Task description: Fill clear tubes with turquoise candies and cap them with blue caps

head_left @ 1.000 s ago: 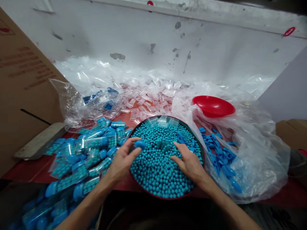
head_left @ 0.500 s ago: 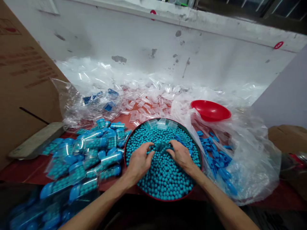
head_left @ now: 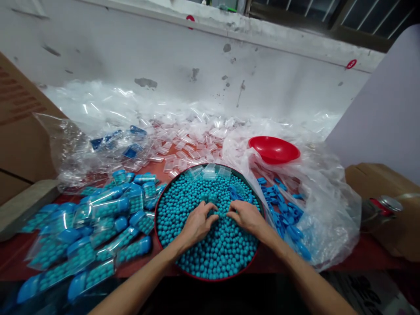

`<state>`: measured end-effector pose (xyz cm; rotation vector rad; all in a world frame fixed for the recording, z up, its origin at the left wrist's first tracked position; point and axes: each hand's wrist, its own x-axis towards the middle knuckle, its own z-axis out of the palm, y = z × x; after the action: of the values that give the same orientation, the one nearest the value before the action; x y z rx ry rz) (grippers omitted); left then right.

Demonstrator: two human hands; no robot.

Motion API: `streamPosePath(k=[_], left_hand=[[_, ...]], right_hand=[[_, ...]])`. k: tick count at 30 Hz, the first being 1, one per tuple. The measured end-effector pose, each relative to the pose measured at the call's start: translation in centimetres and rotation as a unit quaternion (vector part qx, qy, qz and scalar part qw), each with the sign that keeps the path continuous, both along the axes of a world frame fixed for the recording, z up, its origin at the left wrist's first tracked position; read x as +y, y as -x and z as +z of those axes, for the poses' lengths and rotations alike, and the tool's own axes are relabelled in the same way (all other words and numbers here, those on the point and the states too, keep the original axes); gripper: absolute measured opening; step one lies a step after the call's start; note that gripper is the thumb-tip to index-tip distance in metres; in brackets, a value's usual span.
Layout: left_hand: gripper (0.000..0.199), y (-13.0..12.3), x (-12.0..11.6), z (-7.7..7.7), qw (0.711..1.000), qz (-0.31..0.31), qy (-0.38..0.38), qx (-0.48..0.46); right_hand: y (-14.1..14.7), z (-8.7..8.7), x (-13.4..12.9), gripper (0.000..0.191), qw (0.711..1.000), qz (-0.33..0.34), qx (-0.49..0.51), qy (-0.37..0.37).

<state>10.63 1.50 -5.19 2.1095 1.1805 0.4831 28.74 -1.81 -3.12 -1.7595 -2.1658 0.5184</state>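
Note:
A round red-rimmed tub [head_left: 158, 232] is full of small turquoise balls [head_left: 216, 258], and both my hands are over it. My left hand [head_left: 197, 224] is curled, thumb and fingers bent toward each other, against a small clear plastic case [head_left: 209, 197] with turquoise balls showing through it. How the fingers grip the case is partly hidden. Close by on the right, my right hand [head_left: 246, 214] has thumb and forefinger nearly together at the balls; anything between them is too small to make out. Beyond it, blue plastic pieces [head_left: 236, 192] lie on the balls. Clear cases [head_left: 209, 171] rest at the far rim.
Filled clear cases with blue caps [head_left: 111, 208] are piled left of the tub. Loose clear cases [head_left: 183, 155] lie behind it. On the right are a red bowl [head_left: 274, 149], blue parts [head_left: 282, 205] and a plastic bag [head_left: 331, 218]. Cardboard boxes stand at both sides.
The view has shifted, so the scene sits further left. My hands have come nearer to me over the tub, and the clear case now shows beyond my left fingers rather than between both hands.

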Motion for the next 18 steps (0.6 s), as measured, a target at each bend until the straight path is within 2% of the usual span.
streamPosePath(k=[3, 5, 9, 13, 18], left_hand=[[0.017, 0.1, 0.0, 0.1, 0.999, 0.009, 0.018, -0.029], [0.016, 0.2, 0.1, 0.2, 0.998, 0.015, 0.035, -0.045], [0.015, 0.1, 0.1, 0.1, 0.992, 0.024, 0.058, -0.105], [0.018, 0.0, 0.1, -0.2, 0.981, 0.020, 0.094, -0.171], [0.017, -0.1, 0.2, -0.1, 0.966, 0.018, 0.141, -0.215]], right_hand=[[-1.6, 0.8, 1.2, 0.013, 0.995, -0.060, -0.079, -0.002], [-1.7, 0.8, 2.2, 0.017, 0.987, -0.090, -0.132, -0.005], [-0.8, -0.1, 3.4, 0.019, 0.977, -0.085, -0.195, 0.002], [-1.3, -0.8, 3.0, 0.026, 0.989, -0.075, -0.125, -0.034], [-1.6, -0.6, 1.8, 0.021, 0.994, -0.088, 0.015, -0.063]])
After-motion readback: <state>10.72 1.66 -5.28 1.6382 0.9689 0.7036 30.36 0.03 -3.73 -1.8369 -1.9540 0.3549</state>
